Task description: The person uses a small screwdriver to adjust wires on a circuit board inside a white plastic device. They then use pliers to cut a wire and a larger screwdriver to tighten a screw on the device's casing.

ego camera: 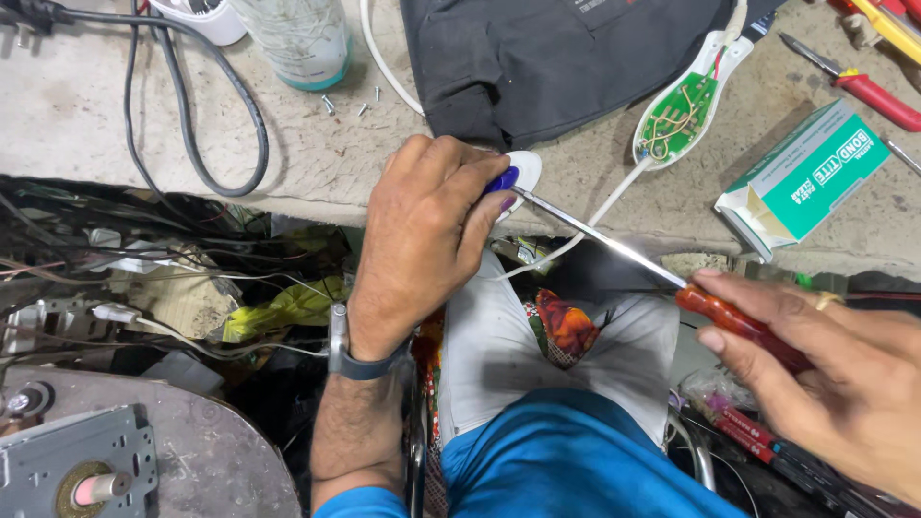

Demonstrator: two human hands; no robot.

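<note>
Left hand (422,240) clamped over white-and-blue housing (518,175) at worktop (96,125) edge, steadying it; right-hand fingers (743,288) closed around screwdriver (662,278), tip apparently prying beneath.

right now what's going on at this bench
A person seated at a concrete bench works with both bare hands. The left hand grips a small white part with a blue piece at the bench edge. The right hand holds a screwdriver by its orange-red handle, its metal tip set against that part. Behind it lies an opened white casing with a green circuit board, its cord trailing off the edge, and a green and white box to the right.
</note>
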